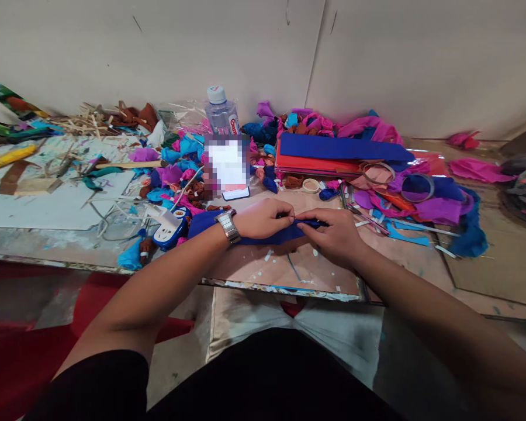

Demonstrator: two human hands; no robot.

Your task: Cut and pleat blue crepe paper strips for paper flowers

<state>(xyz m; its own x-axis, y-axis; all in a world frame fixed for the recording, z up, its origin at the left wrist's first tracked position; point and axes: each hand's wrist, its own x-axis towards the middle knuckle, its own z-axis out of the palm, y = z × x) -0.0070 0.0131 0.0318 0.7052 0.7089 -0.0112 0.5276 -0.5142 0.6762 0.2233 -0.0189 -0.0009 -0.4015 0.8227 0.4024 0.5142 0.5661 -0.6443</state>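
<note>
A long strip of dark blue crepe paper (267, 237) lies across the brown board (284, 272) in front of me. My left hand (263, 219), with a metal watch at the wrist, pinches the strip's edge near its right end. Close beside it, my right hand (331, 231) grips the same end between thumb and fingers. The fingertips of both hands almost touch, and the edge between them looks gathered or folded. My hands hide part of the strip. Just beyond them lies a lit phone (235, 193), its screen blurred.
A blue power strip (169, 231) with a plugged-in charger sits at left. Behind stand a water bottle (221, 114) and stacked blue and red paper sheets (342, 147). Tape rolls (417, 187) and paper scraps crowd the right; wooden sticks (87, 126) pile up at far left.
</note>
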